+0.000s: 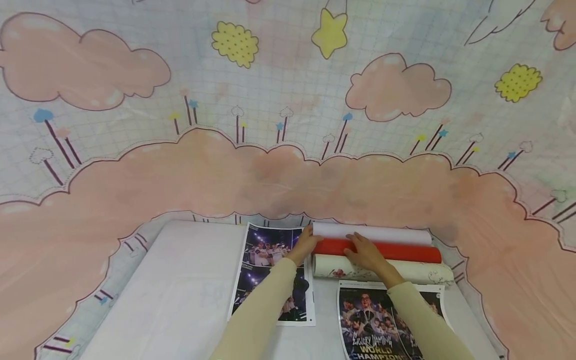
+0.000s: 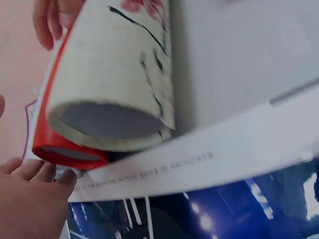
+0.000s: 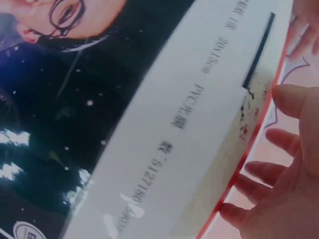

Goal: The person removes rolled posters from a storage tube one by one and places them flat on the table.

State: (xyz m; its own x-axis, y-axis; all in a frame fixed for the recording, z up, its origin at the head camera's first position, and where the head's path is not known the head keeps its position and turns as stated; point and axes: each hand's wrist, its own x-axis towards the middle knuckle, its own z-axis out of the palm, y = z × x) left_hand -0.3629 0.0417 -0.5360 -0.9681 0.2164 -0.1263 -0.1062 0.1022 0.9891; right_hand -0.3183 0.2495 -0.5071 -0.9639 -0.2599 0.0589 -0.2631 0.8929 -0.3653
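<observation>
1. The red roll lies at the far right of the table, between a white roll behind and a flowered cream roll in front.
2. The right hand rests on the red roll, fingers spread and slightly bent, not wrapped around it.
3. The left hand is at the rolls' left ends, fingers loosely extended, gripping nothing; whether its fingertips touch the red roll is hard to tell.
4. The cream roll's left end shows a round hollow with a pale grey inside; its depths cannot be made out. The red roll's end is partly hidden behind it.
5. One poster lies just beside those ends, partly covered by the left sleeve.
6. Another poster, in front of the cream roll, is crossed by the right sleeve and cut off at the bottom.
7. A patterned cloth surrounds the table.
</observation>
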